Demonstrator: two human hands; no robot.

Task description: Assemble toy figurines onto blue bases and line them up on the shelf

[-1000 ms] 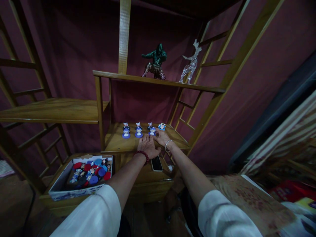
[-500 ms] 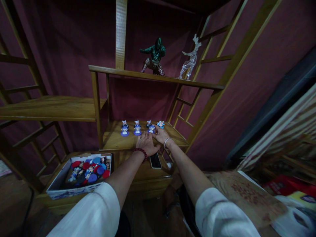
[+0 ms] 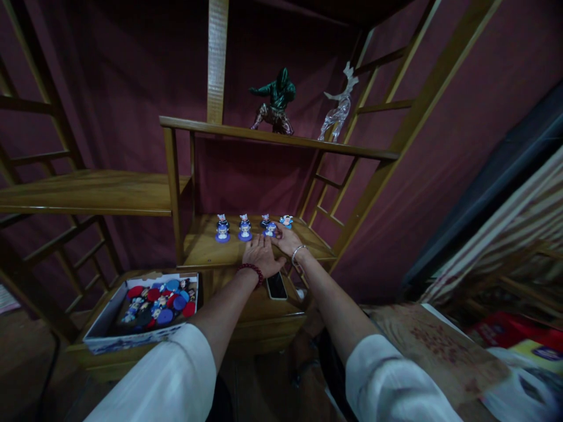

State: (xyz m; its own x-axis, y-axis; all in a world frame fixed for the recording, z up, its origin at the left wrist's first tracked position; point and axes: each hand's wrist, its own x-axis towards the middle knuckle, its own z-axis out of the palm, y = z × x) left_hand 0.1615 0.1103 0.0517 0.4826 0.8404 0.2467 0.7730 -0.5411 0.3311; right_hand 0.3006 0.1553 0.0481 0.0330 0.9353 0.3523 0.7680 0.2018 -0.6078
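On the lower shelf [image 3: 197,253], small figurines stand in two rows. Purple-haired figurines on purple bases make up the front row: one at the left [image 3: 222,233], one in the middle [image 3: 245,231] and a third figurine [image 3: 270,230] at the right. My right hand [image 3: 288,241], with a silver bracelet, has its fingers closed on that third figurine. Close in front of it, my left hand [image 3: 261,256] lies palm down with fingers stretched out, a dark red bead bracelet at the wrist. Behind are several dark-bodied figurines [image 3: 222,220] and a blue-and-white figurine [image 3: 286,221].
A box [image 3: 145,338] full of mixed figurines sits at the lower left. A phone [image 3: 277,287] lies below my hands beside a small white object [image 3: 301,293]. The upper shelf [image 3: 240,130] holds a green figure [image 3: 278,99] and a clear deer statue [image 3: 338,108].
Almost nothing differs. Both hands and the figurines keep their places; the view has shifted very slightly.
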